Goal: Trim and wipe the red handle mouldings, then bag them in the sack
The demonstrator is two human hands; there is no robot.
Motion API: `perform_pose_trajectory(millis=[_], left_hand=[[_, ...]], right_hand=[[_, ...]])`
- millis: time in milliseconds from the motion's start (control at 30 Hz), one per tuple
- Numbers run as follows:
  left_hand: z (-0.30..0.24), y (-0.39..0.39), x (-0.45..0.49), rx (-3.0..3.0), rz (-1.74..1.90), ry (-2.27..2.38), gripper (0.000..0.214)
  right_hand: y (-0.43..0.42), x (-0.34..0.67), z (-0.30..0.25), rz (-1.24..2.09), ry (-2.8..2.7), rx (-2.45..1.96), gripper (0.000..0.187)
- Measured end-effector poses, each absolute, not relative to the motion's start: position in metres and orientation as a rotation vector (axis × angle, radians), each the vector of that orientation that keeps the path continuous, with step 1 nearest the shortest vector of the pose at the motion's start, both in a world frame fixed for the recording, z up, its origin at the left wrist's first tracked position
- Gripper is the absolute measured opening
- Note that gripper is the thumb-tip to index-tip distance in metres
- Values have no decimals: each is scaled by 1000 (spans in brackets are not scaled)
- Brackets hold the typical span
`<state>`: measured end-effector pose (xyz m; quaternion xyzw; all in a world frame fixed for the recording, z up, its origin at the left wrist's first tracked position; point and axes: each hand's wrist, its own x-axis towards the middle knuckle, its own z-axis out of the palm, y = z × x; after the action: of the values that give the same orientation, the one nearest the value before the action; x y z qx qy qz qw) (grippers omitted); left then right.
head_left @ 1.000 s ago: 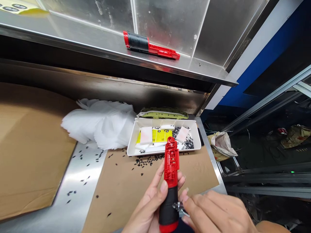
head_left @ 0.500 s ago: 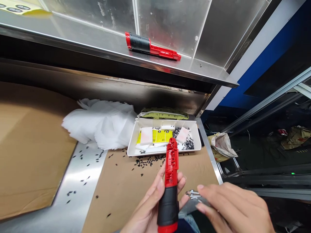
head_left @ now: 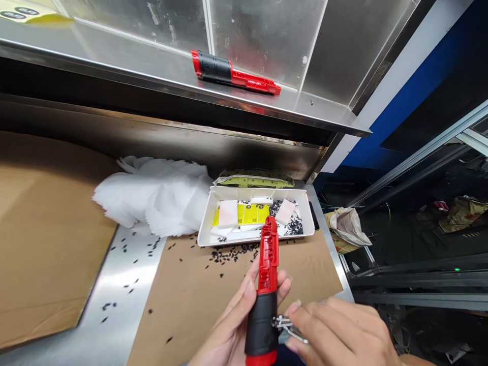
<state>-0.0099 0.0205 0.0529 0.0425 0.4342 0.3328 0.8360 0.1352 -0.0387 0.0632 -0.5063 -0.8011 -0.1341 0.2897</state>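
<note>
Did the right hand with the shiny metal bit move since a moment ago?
Yes. The right hand slid left, away from the table's right edge, bringing the metal piece against the red tool.

Bench (head_left: 125, 310) bears cardboard (head_left: 46, 244), white sheets (head_left: 156, 195), maybe screws (head_left: 124, 248).

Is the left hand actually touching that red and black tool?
Touching. The head view shows the left hand wrapped around the red and black tool, with the thumb lying against its front and the fingers showing behind it.
</note>
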Motion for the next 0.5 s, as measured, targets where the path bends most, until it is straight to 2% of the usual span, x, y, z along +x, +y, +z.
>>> perform_pose_trajectory(millis=[133, 333, 500], left_hand=[[51, 21, -13, 94, 695, 905, 65], [36, 20, -18, 57, 668, 772, 68], [15, 17, -20, 59, 667, 678, 63]], right_hand=[[-38, 135, 65, -390, -2143, -1345, 25], [-40, 139, 55, -355, -2249, -1340, 15], [-48, 145, 72, -228, -1955, -1480, 11]])
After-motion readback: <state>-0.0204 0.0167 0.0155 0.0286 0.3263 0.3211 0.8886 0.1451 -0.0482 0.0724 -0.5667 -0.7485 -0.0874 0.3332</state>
